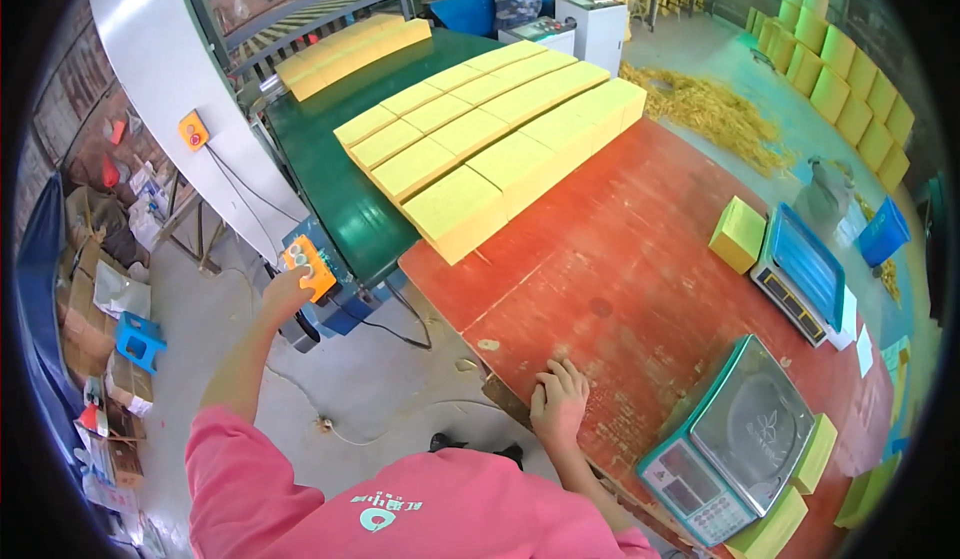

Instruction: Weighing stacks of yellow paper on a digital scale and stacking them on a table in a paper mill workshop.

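Observation:
My left hand (285, 293) is at the orange push-button control box (311, 268) on the blue conveyor frame. Its fingers are bent against the box near the buttons, and some are hidden. On the edge of the red table (600, 259), my right hand (561, 400) rests with loosely curled fingers and holds nothing. Ahead of both hands, rows of yellow paper-like blocks (490, 119) lie together, partly on the green conveyor belt (350, 204) and partly on the table. Another row of yellow blocks (355, 54) sits farther back on the belt.
A teal digital scale (755, 429) stands at the table's right, with yellow blocks beside it. Behind it are a second scale (800, 269) and a yellow block (738, 234). A white machine column (170, 69) rises at left. A cable (390, 437) crosses the floor near my feet.

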Demonstrator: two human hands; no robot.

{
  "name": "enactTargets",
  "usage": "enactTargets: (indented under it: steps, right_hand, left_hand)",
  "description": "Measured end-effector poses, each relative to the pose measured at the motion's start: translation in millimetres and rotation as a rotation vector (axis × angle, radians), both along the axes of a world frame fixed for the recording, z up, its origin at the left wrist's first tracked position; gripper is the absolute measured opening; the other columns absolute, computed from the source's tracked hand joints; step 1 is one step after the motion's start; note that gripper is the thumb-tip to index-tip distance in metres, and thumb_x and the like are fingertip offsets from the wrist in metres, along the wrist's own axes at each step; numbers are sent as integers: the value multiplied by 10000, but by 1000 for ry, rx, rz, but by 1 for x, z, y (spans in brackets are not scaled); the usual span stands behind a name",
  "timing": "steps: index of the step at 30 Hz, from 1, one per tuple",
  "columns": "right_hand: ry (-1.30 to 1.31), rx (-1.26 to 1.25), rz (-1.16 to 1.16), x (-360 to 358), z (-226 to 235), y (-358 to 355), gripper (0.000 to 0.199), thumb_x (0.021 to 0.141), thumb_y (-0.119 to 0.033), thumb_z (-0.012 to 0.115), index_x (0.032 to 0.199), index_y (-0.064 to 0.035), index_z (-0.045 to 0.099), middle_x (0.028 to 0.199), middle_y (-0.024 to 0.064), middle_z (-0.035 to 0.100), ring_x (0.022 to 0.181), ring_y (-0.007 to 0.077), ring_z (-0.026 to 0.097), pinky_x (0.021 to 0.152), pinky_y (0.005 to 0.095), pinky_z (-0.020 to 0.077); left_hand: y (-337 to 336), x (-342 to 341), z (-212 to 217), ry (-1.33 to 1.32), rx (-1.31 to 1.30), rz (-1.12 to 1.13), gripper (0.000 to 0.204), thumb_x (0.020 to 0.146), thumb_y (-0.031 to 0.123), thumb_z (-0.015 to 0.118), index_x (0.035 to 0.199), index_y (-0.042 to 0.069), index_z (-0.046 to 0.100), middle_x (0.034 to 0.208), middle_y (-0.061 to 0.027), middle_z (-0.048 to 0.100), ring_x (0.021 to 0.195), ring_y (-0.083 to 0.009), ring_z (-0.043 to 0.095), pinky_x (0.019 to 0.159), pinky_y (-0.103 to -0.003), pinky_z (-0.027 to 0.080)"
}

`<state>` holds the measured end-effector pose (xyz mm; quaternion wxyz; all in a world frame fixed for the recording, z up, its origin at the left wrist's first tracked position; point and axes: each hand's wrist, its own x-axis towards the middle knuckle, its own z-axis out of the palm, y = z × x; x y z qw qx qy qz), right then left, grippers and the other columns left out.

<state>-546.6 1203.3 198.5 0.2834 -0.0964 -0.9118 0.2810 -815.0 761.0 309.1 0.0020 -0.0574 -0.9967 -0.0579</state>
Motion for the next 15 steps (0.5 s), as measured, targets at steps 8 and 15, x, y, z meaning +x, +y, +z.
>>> enactTargets:
  steps: [8, 15]
  right_hand:
    - [-6, 5, 4, 0, 4, -2, 141, 805, -80, 625, 939, -60, 662, 1182, 121, 635, 1218, 339, 526, 1057, 500, 350]
    - [-45, 35, 5, 0, 2, -2, 160, 810, -80, 622, 968, -69, 651, 1206, 112, 623, 1228, 341, 516, 1065, 505, 343]
  left_hand:
    - [1, -1, 3, -14, 8, -18, 497, 765, 291, 649, 1234, 133, 609, 1104, -161, 675, 1044, -333, 637, 884, -447, 495]
    - [0, 1, 6, -23, 24, -22, 505, 767, 297, 658, 1246, 151, 599, 1086, -161, 677, 1031, -338, 639, 876, -449, 496]
